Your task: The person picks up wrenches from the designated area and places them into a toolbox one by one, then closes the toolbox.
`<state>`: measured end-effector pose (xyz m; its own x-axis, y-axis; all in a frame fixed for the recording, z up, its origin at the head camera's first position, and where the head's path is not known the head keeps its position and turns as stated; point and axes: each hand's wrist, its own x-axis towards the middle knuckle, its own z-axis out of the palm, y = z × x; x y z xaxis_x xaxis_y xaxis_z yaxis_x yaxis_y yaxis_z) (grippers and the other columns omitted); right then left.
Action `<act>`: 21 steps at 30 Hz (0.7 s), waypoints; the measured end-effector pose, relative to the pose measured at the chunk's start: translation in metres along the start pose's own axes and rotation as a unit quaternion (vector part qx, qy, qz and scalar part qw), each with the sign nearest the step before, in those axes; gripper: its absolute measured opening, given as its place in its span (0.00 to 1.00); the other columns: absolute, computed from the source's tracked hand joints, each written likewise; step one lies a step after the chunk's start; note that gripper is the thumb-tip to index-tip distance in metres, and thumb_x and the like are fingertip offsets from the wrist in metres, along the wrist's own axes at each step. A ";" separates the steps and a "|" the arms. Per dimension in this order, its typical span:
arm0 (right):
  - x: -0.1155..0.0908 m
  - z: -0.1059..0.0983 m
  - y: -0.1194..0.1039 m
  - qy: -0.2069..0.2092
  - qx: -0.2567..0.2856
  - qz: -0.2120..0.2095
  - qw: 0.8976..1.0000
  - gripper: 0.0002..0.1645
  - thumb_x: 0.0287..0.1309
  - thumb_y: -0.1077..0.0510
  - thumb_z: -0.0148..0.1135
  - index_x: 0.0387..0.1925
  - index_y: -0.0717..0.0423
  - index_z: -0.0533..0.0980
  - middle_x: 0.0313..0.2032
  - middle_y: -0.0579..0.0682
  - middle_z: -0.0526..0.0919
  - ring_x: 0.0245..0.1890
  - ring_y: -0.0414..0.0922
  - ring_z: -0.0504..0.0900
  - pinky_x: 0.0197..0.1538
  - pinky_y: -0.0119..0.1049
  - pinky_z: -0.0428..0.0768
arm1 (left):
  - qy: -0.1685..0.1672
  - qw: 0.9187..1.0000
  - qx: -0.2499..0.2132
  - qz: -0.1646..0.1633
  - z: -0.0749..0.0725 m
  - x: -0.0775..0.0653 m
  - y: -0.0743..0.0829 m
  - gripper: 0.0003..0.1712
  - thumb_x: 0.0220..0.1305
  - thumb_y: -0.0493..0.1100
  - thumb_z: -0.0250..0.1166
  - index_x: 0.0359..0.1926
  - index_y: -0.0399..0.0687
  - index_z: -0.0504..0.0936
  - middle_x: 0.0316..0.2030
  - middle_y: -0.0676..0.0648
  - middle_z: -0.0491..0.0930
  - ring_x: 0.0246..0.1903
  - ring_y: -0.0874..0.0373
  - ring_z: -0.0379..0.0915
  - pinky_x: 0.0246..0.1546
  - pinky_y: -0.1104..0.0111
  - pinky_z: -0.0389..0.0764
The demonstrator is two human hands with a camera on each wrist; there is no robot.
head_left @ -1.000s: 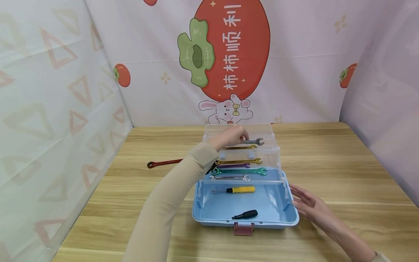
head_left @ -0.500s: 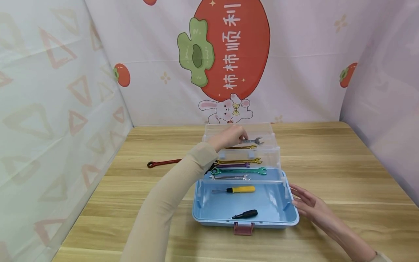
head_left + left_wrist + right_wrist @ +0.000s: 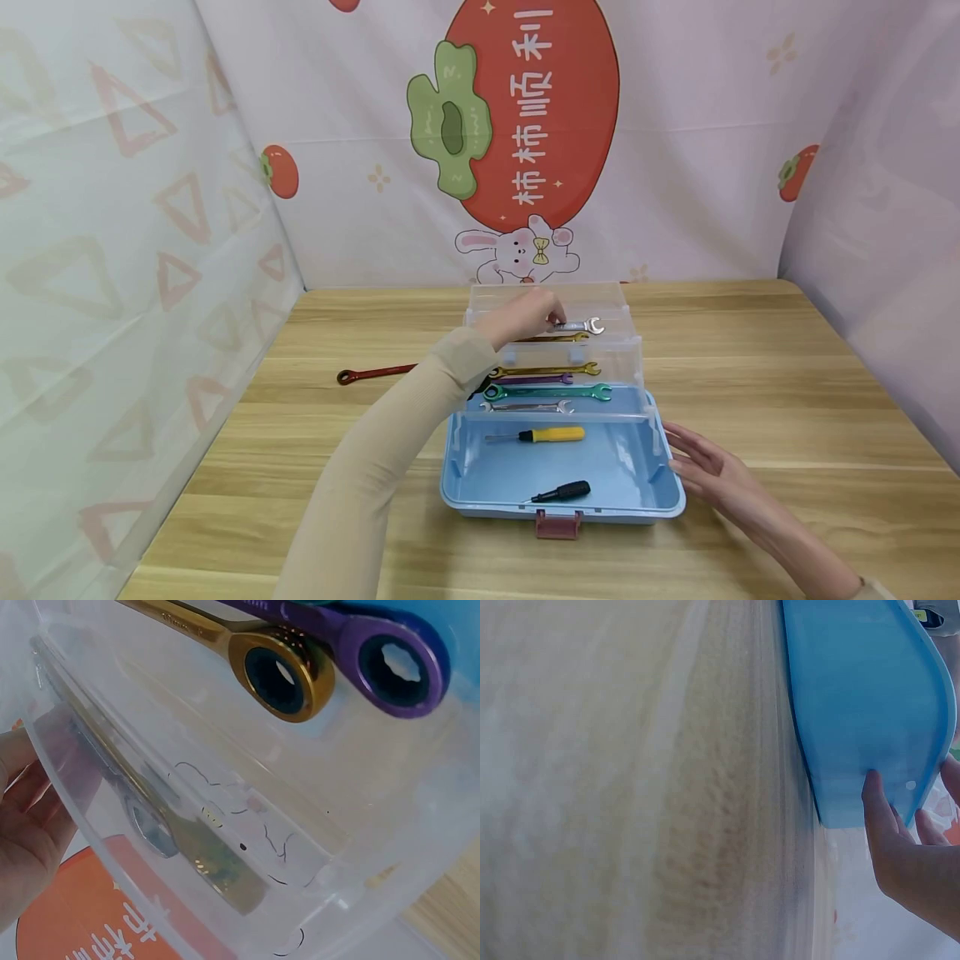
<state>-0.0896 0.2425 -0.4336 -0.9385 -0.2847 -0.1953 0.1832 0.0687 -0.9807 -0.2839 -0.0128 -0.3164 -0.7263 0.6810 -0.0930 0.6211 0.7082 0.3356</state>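
My left hand (image 3: pixel 527 315) holds a silver wrench (image 3: pixel 581 326) by its left part, over the rearmost clear tray (image 3: pixel 600 300) of the toolbox. A gold wrench (image 3: pixel 551 337) lies just in front of it. Seen through the clear plastic in the left wrist view, the silver wrench (image 3: pixel 150 829) sits beside a gold one (image 3: pixel 217 877), my left hand (image 3: pixel 30 817) behind the wall. My right hand (image 3: pixel 716 475) rests against the right side of the blue toolbox (image 3: pixel 615 492); its fingers (image 3: pixel 874 787) touch the outer wall in the right wrist view.
The front clear trays carry another gold wrench (image 3: pixel 547 369), a purple one (image 3: pixel 536 379), a green one (image 3: pixel 551 392) and a silver one (image 3: pixel 528 407). Yellow (image 3: pixel 555 434) and black (image 3: pixel 570 491) screwdrivers lie in the bottom. A red wrench (image 3: pixel 378 373) lies on the table, partly behind my sleeve.
The silver wrench in my left hand has dropped slightly and turned, its open end now looking flatter and brighter. My right hand stays in place on the box.
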 end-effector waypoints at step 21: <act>0.000 0.000 0.000 0.009 -0.010 0.007 1.000 0.37 0.61 0.59 0.50 0.65 0.63 0.46 0.53 0.32 0.66 0.48 0.25 0.70 0.46 0.29 0.74 | 0.006 1.000 -0.007 0.005 -0.007 -0.006 -0.001 0.13 0.58 0.35 0.58 0.44 0.46 0.81 0.41 0.49 0.78 0.39 0.60 0.71 0.43 0.74 0.71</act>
<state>-0.0899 0.2424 -0.4340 -0.9409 -0.2663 -0.2092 0.1916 0.0910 -0.9773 -0.2817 -0.0191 -0.3100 -0.7232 0.6862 -0.0780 0.6250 0.6983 0.3489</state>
